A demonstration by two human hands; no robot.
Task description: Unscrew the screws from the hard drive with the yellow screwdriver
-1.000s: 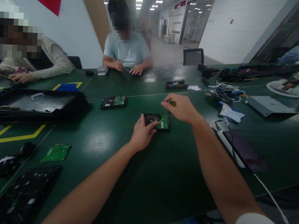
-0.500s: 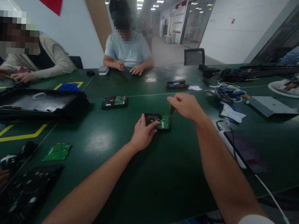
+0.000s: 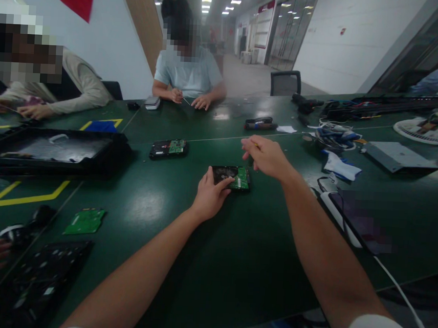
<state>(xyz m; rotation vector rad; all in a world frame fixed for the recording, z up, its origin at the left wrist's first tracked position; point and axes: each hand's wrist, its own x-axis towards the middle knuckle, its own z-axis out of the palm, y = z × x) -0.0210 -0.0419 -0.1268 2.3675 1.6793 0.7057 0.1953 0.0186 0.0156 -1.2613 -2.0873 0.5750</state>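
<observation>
— What carries it all?
— A dark green worktop [image 3: 158,205] with yellow tape lines [image 3: 22,200].
— What lies on it?
— A hard drive [image 3: 232,177] with its green board up near the middle, a second drive [image 3: 167,148] farther back, and a loose green circuit board [image 3: 84,221] to the left.
— More?
— A black tray [image 3: 54,148] at left, a keyboard [image 3: 32,284] near the front edge, tangled cables [image 3: 332,135] and a grey flat case [image 3: 397,156] to the right.

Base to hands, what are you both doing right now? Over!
Left hand pressing on hard drive. Right hand above it, gripping a small screwdriver. Nothing between them.
</observation>
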